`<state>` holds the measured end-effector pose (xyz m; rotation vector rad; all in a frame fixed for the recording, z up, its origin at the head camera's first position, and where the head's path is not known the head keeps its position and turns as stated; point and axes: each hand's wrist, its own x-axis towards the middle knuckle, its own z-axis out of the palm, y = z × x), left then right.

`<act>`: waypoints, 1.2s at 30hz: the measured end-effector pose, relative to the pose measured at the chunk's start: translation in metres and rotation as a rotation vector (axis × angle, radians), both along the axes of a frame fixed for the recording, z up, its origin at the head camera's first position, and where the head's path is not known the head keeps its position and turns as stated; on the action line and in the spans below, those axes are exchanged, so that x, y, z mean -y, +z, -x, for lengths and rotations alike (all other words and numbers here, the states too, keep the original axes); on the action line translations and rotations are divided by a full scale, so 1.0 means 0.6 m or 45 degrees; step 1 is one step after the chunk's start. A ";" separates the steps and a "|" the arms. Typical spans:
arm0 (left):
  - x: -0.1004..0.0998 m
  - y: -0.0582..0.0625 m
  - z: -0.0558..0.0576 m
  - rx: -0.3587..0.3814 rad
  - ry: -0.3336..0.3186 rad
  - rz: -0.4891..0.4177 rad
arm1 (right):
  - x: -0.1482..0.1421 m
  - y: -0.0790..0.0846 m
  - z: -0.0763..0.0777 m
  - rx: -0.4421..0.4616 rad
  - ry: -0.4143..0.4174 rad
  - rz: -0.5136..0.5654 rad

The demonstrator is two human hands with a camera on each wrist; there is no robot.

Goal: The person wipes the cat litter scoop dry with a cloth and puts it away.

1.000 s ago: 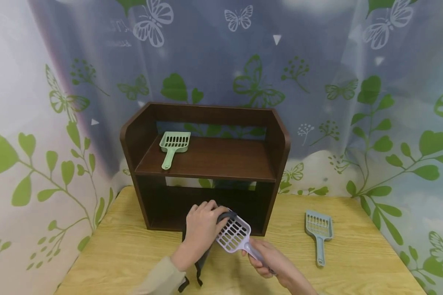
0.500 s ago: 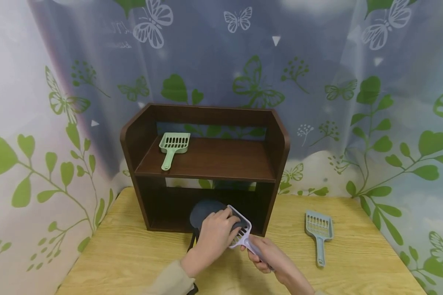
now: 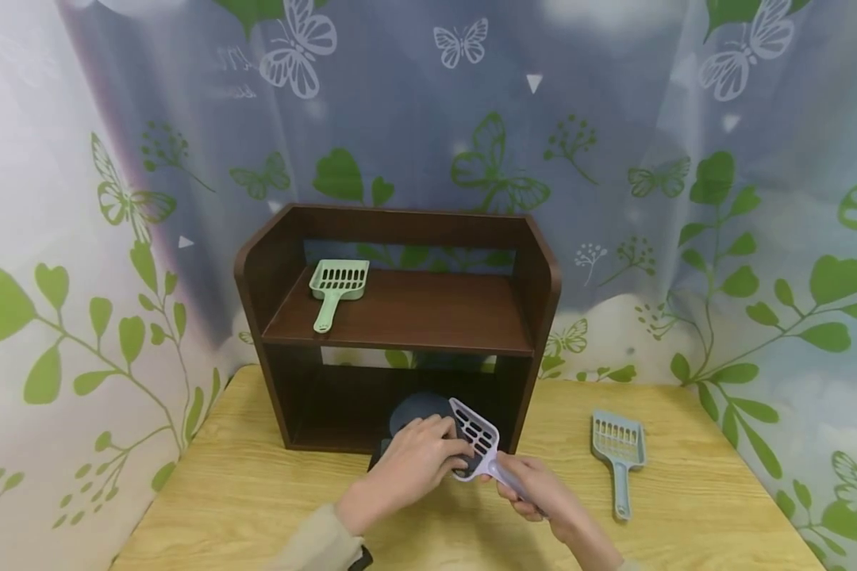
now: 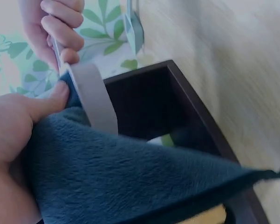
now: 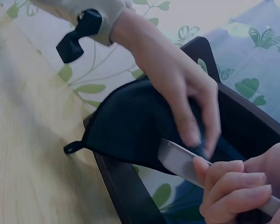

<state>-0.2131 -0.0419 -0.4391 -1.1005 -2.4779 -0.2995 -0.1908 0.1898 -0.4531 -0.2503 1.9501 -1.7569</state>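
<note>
My right hand grips the handle of a lavender slotted litter scoop, its head raised in front of the shelf. In my left hand is a dark blue-grey cloth, fuzzy on one side, with a hanging loop seen in the right wrist view. The left fingers and thumb pinch the cloth over the side of the scoop's head, near the handle. Cloth and fingers cover the scoop's left part in the head view. Much of the cloth hangs behind the left hand, towards the shelf's lower level.
A dark brown two-level shelf stands at the back of the wooden table. On its upper level, at the left, lies a green litter scoop. A grey-blue litter scoop lies on the table at the right. Leaf-patterned curtains surround the table.
My left hand has moved with the cloth along the scoop's head towards the handle. The scoop has turned and shifted slightly right, still in my right hand.
</note>
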 end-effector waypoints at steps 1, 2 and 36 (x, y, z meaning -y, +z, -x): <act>0.004 0.001 -0.001 -0.017 -0.016 0.025 | -0.003 0.001 0.001 -0.006 0.001 -0.012; 0.007 0.002 -0.002 -0.033 -0.034 0.048 | -0.006 0.001 0.002 -0.013 0.002 -0.027; 0.028 -0.001 0.034 -0.536 0.233 0.007 | 0.007 0.006 -0.015 0.022 0.040 -0.001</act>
